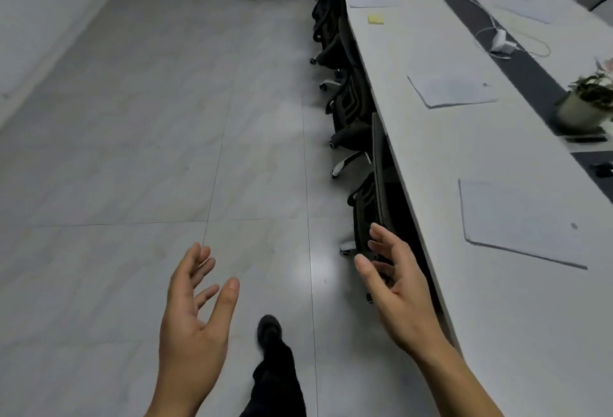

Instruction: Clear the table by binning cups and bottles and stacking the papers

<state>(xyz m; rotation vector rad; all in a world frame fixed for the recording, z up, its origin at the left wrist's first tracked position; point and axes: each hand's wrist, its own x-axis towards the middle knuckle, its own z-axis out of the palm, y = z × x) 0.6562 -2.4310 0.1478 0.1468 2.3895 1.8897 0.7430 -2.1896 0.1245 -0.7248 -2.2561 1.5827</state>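
Left hand (192,310) and right hand (394,294) are held open, nothing gripped, seemingly readied for the nearest paper (520,224) lying to their right.

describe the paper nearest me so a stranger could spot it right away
Follow the long white table along the right side to its near part. The paper lies flat there, past the right hand. Unlike the other sheets farther up by the potted plant, it is the closest and looks largest.

Open floor (132,151) leftward; black chairs (348,111) along the table (447,158) edge, seemingly tight.
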